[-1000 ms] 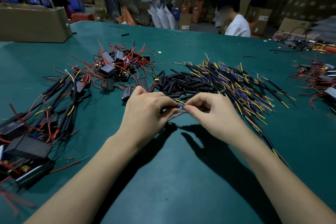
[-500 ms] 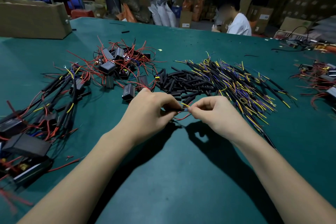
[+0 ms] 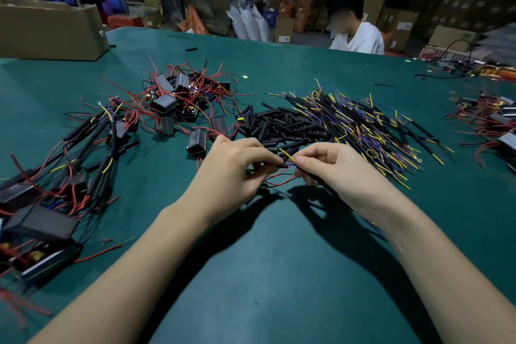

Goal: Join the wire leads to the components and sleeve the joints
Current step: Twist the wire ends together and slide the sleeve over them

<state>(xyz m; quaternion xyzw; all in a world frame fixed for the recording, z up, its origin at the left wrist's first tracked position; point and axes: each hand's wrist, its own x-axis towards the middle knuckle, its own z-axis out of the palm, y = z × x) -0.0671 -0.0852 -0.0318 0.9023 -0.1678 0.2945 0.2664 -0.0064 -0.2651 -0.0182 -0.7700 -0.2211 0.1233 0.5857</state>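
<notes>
**Mid-join, plenty left on the table**

Both hands working near centre; left hand (image 3: 231, 173) pinching fine red and black leads, fingers curled tight; right hand (image 3: 335, 173) pinching a black-sheathed wire lead (image 3: 287, 154) with yellow and blue tips, the ends meeting between the fingertips; joint apparently not yet sleeved. Done so far, at a guess: sleeved assemblies (image 3: 83, 153) heaped at left. Still waiting: loose components (image 3: 178, 98) far left of centre, black sleeves (image 3: 282, 126) just beyond the hands, wire pile (image 3: 371, 126) at right.
</notes>
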